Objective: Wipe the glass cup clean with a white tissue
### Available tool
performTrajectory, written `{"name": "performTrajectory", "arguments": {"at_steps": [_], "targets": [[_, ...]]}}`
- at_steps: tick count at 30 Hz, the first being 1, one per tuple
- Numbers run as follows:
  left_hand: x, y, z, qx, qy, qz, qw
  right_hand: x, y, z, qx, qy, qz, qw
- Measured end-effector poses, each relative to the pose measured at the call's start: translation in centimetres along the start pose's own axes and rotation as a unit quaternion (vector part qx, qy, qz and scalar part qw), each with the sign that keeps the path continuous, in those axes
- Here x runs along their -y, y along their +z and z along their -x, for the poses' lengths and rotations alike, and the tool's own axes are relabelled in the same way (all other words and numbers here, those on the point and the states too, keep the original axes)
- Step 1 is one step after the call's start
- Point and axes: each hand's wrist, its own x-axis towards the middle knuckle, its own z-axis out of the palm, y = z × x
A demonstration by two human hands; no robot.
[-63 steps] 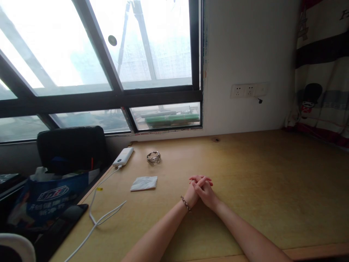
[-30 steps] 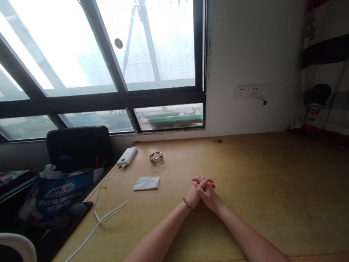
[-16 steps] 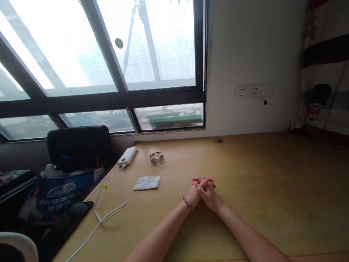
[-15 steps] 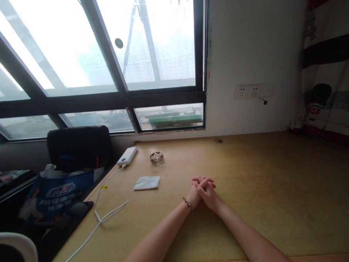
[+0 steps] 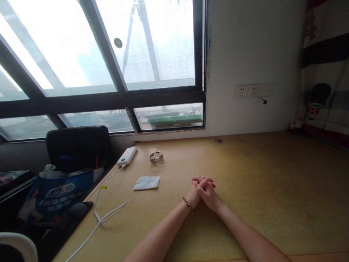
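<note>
1. Fingers (image 5: 203, 181) of left hand (image 5: 194, 193) and right hand (image 5: 211, 195) are interlaced, clasped together.
2. White folded sheet (image 5: 147, 183) lies to their left, long axis sideways.
3. Palms are hidden; forearms (image 5: 163, 231) are cut off.

Round the edges of the room

A dark-framed window (image 5: 95, 99) fills ten o'clock, a round sticker (image 5: 118, 43) on its glass and green rolls (image 5: 176, 119) visible through the lower pane. At nine o'clock stands a black chair (image 5: 77, 143); a blue printed shopping bag (image 5: 58, 198) sits at eight. The white socket panel (image 5: 248, 91) is at two; a guardsman-print curtain (image 5: 328, 76) hangs towards three.
</note>
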Motion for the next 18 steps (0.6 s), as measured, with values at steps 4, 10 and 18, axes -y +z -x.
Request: {"name": "performTrajectory", "arguments": {"at_steps": [4,10,18], "targets": [[-0.04,-0.04,-0.04,0.003,0.000,0.005,1.000,0.07,-0.04,0.05,0.003,-0.001,-0.001,1.000],[-0.28,0.22,-0.11,0.016,-0.044,0.002,0.999,-0.02,0.03,0.12,0.003,0.002,-0.002,1.000],[-0.63,0.21,0.13,0.012,-0.033,0.002,0.999,-0.01,-0.03,0.03,0.002,0.002,-0.003,1.000]]}}
